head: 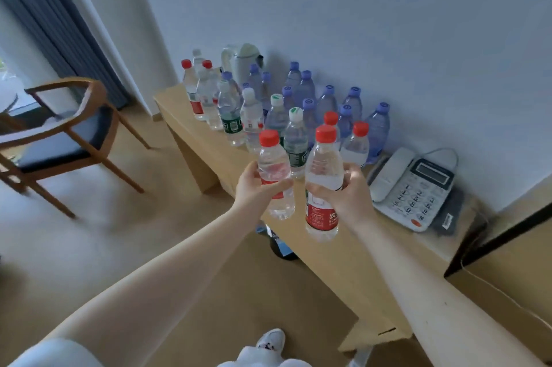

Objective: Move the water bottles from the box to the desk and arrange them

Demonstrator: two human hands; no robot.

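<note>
Your left hand [254, 187] has fingers and thumb curled round the middle of the first red-capped bottle [273, 169], which is upright; your right hand [348, 197] grips the second red-capped bottle [322, 184] the same way, fingers wrapped just above its red label; the two held bottles sit just beside each other and appear raised over the near edge of the desk [358, 253], though contact with the surface cannot be confirmed; at twelve o'clock from your hands, the standing bottles [298, 103] crowd the desk top in rough rows, with red, white and blue caps, reaching back to the wall; a pale kettle [242, 63] stands behind them at eleven o'clock; a corded telephone [412, 187] lies on the desk at three o'clock, near your right hand; a wooden chair [59, 139] stands on the floor at nine o'clock, well apart from the desk; a white shoe [270, 339] shows at six o'clock.
</note>
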